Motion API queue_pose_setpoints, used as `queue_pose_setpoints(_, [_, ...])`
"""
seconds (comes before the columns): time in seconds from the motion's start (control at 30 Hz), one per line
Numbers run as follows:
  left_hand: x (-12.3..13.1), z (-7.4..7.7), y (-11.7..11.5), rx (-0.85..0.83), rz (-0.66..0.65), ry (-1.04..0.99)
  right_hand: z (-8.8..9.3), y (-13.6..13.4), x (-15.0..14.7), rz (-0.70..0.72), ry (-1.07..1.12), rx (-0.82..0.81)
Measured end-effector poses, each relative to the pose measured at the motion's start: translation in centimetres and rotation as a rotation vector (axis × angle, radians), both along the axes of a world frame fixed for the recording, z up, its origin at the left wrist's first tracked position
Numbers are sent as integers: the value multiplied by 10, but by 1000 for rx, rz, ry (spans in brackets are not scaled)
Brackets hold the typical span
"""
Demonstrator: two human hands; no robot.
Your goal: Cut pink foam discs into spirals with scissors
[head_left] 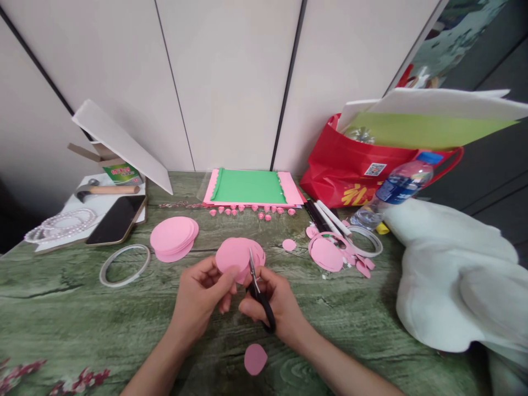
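Between the thumb and fingers of my left hand (203,290) is a pink paper circle (231,254). My right hand (275,303) grips black-handled scissors (260,301), whose blades lie at the right edge of that circle. Behind it, more pink round pieces (258,254) show in part; whether they rest on the table or are held I cannot tell. A small pink petal-like piece (256,359) lies in front of my hands. To the left sits a stack of pink paper circles (174,236). Pink offcuts (326,254) are scattered to the right.
Rolls of tape (125,265) (377,246) lie at both sides. Green paper (249,186) is at the back behind small pink rolled roses (267,217). At left are a phone (116,219), beads (68,225) and a hammer (105,190); at right, pens (328,219), a bottle (398,190), a red bag (355,165).
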State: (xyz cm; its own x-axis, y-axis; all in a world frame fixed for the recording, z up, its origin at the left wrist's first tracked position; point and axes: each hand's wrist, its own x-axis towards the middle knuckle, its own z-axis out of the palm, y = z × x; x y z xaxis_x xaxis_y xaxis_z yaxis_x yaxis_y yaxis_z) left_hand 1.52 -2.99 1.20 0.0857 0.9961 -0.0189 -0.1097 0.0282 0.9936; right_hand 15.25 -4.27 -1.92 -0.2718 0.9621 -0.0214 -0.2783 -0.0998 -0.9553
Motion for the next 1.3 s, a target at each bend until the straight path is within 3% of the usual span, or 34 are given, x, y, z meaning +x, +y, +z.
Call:
queue_pose_setpoints(0.23, [1, 4, 0, 33, 47, -74, 0, -1, -1, 1, -21, -33])
queue_pose_setpoints(0.37, [2, 4, -1, 29, 5, -103, 0, -1, -1, 15, 2, -35])
queue_pose_setpoints(0.83, [4, 3, -4, 44, -45, 106, 2, 0, -3, 52, 129, 13])
queue_pose_setpoints(1.3, [3, 5, -2, 69, 14, 115, 3, 1, -1, 18, 75, 9])
